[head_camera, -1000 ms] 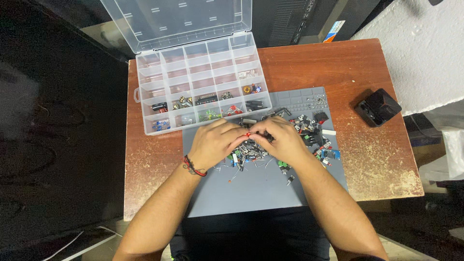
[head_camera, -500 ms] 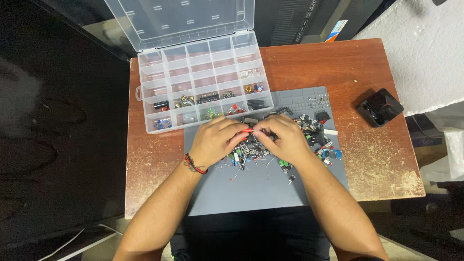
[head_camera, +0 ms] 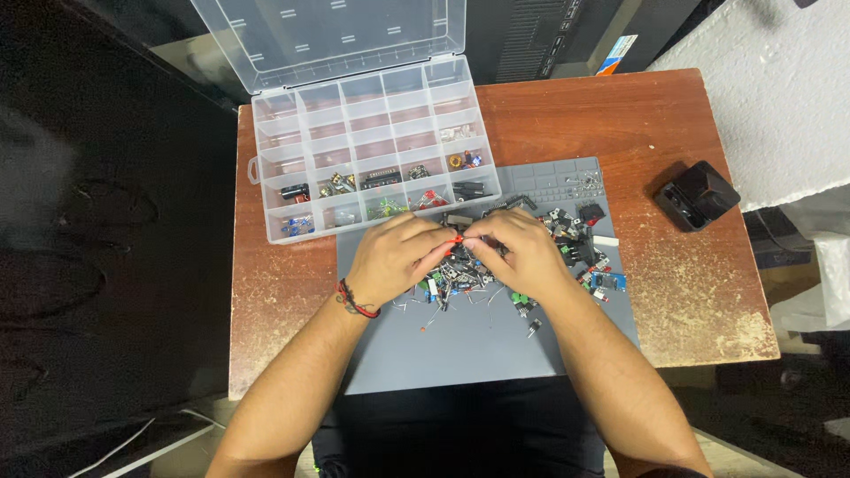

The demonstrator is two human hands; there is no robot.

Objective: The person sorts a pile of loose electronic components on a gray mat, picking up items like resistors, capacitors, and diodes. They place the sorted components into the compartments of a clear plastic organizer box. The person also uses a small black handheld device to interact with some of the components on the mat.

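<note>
Since the earlier frame, my hands have drawn together over the heap of small electronic parts (head_camera: 531, 265) at the middle of the grey mat (head_camera: 478, 345). My left hand (head_camera: 398, 257) and right hand (head_camera: 522, 252) meet fingertip to fingertip, both pinched shut on one small red part (head_camera: 458, 239) held just above the near edge of the heap. The clear compartment box (head_camera: 372, 150), lid open, lies just beyond the heap, touching the mat's far-left corner; a black case (head_camera: 697, 195) sits well to the right of the mat on the table (head_camera: 699, 292). Good practice, in my judgement: grip the red part by its body and ease any tangled leads free slowly.
</note>
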